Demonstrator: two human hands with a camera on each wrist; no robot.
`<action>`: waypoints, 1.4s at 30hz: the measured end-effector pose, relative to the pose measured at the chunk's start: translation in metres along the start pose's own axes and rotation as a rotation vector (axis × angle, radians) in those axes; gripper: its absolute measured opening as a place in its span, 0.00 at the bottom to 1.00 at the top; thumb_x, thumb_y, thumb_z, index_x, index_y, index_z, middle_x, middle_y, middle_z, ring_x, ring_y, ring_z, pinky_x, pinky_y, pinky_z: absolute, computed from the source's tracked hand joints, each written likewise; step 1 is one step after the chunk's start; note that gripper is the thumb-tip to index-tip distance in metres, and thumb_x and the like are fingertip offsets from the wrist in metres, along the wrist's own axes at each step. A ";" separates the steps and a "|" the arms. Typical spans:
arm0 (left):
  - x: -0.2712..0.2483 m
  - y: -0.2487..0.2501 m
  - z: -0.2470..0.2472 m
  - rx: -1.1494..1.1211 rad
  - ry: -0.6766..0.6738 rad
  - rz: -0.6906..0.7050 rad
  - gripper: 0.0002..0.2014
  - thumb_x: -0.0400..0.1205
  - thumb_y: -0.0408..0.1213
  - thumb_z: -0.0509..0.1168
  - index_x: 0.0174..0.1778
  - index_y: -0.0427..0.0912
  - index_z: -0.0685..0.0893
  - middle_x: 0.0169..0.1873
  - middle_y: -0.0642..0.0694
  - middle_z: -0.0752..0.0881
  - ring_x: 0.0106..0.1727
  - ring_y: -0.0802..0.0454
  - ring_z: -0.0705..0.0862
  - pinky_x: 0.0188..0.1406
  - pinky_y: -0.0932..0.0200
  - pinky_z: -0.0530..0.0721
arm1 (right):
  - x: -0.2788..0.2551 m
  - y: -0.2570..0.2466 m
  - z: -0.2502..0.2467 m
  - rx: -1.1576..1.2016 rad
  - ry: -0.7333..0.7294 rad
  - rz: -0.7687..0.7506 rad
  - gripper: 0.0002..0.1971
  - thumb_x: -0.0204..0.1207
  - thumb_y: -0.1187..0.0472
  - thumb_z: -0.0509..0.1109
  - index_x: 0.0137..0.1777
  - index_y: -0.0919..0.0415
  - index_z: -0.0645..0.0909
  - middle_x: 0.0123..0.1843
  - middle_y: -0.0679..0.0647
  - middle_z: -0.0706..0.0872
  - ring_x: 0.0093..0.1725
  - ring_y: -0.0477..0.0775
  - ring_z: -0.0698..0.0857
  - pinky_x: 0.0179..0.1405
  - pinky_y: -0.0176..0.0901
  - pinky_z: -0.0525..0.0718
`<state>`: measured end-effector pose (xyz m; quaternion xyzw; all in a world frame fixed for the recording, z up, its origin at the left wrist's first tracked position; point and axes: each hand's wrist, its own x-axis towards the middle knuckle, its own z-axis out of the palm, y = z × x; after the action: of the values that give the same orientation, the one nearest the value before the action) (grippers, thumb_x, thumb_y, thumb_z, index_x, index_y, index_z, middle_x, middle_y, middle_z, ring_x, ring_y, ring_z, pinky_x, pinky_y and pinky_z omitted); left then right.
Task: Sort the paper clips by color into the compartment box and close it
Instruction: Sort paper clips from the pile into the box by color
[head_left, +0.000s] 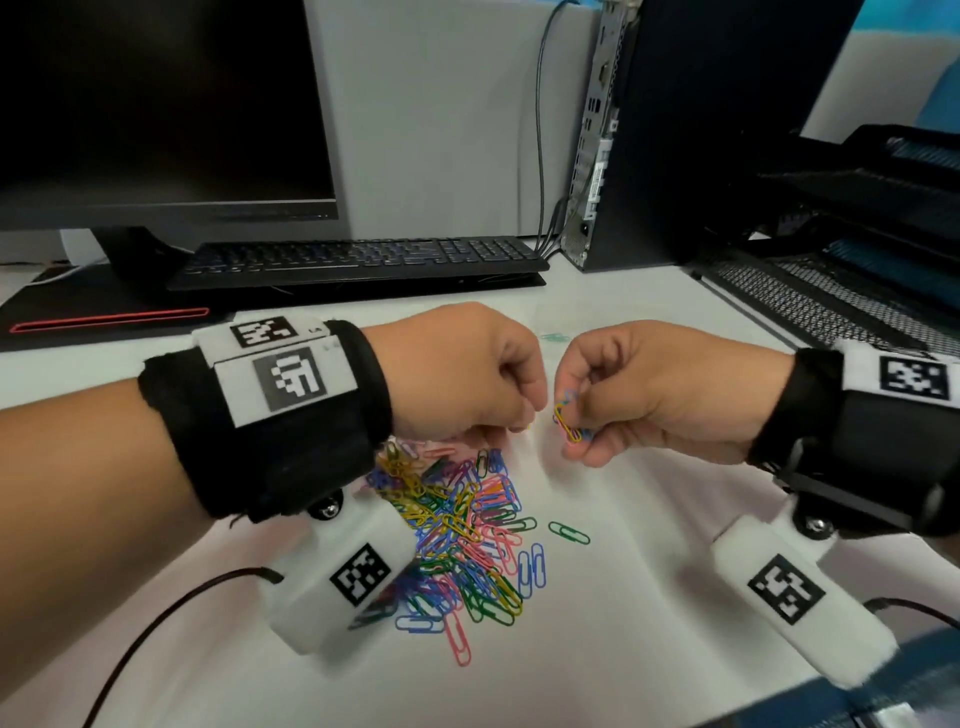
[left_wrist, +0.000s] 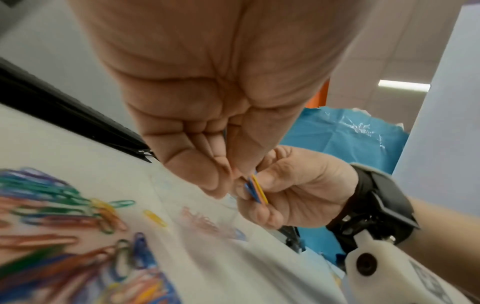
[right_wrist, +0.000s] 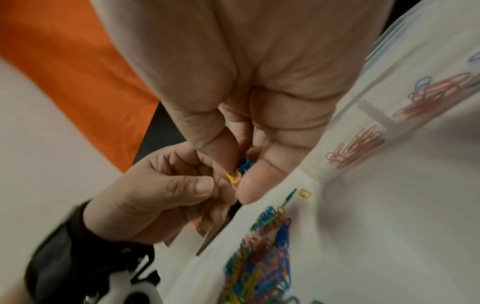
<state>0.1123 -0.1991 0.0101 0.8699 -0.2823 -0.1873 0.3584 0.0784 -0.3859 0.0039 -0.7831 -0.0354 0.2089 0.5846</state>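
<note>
Paper clips (head_left: 569, 423): yellow plus blue, pinched by right hand (head_left: 670, 387) fingers; left hand (head_left: 457, 374) fingers curled, contents unclear.

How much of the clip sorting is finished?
Some pink clips already lie in the clear compartment box. The right hand holds tangled yellow and blue clips; the left hand meets them. A big mixed pile remains, box unclosed.

A white table (head_left: 649, 545) carries a heap of mixed-color paper clips (head_left: 457, 535), a keyboard (head_left: 358, 260) and a monitor (head_left: 156, 104).
</note>
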 end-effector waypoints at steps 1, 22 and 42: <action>0.003 0.006 0.002 -0.031 0.002 0.012 0.04 0.77 0.25 0.71 0.44 0.36 0.85 0.29 0.42 0.87 0.24 0.53 0.85 0.25 0.58 0.84 | -0.002 0.000 -0.004 0.051 0.014 -0.011 0.10 0.73 0.82 0.66 0.42 0.67 0.79 0.33 0.66 0.85 0.30 0.57 0.87 0.27 0.38 0.87; 0.081 0.045 0.011 -0.308 0.109 -0.060 0.08 0.79 0.19 0.66 0.40 0.36 0.84 0.30 0.38 0.87 0.29 0.48 0.87 0.31 0.58 0.88 | 0.007 0.006 -0.066 0.284 0.233 -0.141 0.09 0.75 0.79 0.68 0.41 0.65 0.77 0.40 0.68 0.83 0.31 0.53 0.88 0.28 0.37 0.87; 0.125 0.054 -0.001 -0.343 0.429 -0.106 0.11 0.75 0.19 0.69 0.34 0.38 0.80 0.31 0.38 0.85 0.28 0.47 0.86 0.39 0.51 0.91 | 0.050 -0.016 -0.084 0.163 0.404 -0.205 0.12 0.72 0.81 0.69 0.38 0.63 0.76 0.42 0.66 0.84 0.43 0.61 0.89 0.48 0.52 0.90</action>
<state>0.1897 -0.3078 0.0351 0.8298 -0.1181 -0.0622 0.5419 0.1575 -0.4413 0.0234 -0.7517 0.0198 -0.0103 0.6591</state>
